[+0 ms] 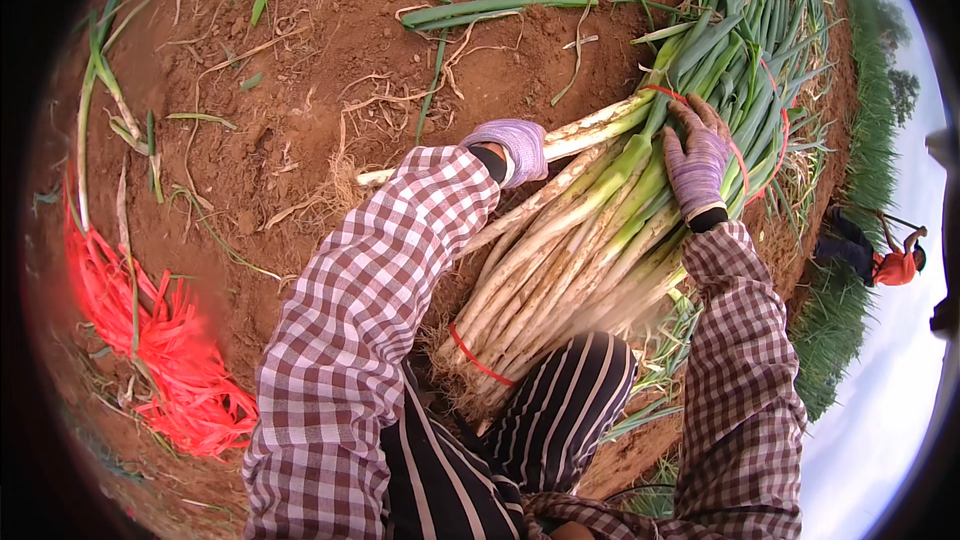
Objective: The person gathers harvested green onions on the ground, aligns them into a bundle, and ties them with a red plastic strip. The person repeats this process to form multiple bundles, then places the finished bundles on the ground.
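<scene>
A large bundle of long green onions lies slantwise in front of my knees, roots towards me and leaves away. One red tie circles it near the roots; another red tie crosses it near the leaves. My left hand, in a purple knit glove, is closed around the pale shaft of a green onion at the bundle's left side. Its roots stick out past my sleeve, and its upper part runs to the upper tie. My right hand, in a soiled matching glove, lies flat over the bundle's green part, fingertips beside that tie.
A heap of red plastic strips lies on the brown soil at left. Loose onion leaves and dry roots are scattered beyond. More leafy green onions lie at upper right. A person in an orange top is in the field at far right.
</scene>
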Action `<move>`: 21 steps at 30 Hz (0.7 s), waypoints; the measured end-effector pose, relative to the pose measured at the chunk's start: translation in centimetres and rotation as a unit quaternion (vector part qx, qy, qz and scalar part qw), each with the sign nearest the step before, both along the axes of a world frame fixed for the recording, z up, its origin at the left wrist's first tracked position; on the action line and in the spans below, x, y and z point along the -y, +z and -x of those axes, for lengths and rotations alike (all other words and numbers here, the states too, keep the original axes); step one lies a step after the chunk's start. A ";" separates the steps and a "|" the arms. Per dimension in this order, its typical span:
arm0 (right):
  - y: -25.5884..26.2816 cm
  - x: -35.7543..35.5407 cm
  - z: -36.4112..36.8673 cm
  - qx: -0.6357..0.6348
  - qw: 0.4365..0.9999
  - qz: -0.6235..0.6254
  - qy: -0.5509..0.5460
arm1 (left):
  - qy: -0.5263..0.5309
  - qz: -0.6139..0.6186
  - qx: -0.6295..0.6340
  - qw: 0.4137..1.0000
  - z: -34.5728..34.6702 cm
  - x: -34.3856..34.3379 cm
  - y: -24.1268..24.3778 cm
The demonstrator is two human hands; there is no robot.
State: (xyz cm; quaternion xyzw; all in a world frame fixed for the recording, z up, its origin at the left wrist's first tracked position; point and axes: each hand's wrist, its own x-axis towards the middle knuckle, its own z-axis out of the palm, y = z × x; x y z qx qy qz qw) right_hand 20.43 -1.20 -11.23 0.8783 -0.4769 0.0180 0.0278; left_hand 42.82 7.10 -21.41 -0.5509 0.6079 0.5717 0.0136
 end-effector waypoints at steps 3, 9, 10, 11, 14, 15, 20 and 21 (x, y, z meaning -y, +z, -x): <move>0.1 -0.1 -0.2 0.005 1.000 -0.001 0.004 | -0.031 -0.033 -0.021 0.999 -1.2 1.1 0.6; -0.5 -0.8 -1.1 -0.022 1.000 0.006 -0.006 | 0.022 -0.149 -0.109 0.983 2.8 0.0 1.0; -0.2 -0.6 -1.2 -0.033 0.999 0.019 -0.012 | 0.051 -0.155 -0.140 0.977 3.4 0.2 0.7; -0.2 -0.7 -0.9 -0.022 0.999 0.027 -0.031 | 0.087 -0.159 -0.162 0.970 4.2 -0.1 -0.4; -0.9 -0.8 -2.3 -0.068 0.995 0.015 -0.074 | 0.150 -0.132 -0.156 0.967 4.3 -1.0 -3.5; -0.9 -1.1 -2.2 -0.095 0.992 0.018 -0.078 | 0.087 -0.102 -0.121 0.984 4.2 -1.0 -2.7; -1.1 -0.6 -1.7 -0.130 0.986 0.037 -0.100 | 0.178 -0.033 -0.088 0.980 5.2 -1.7 1.9; -1.0 -0.5 -1.6 -0.139 0.985 0.037 -0.100 | 0.214 -0.031 -0.081 0.973 5.5 -2.1 3.2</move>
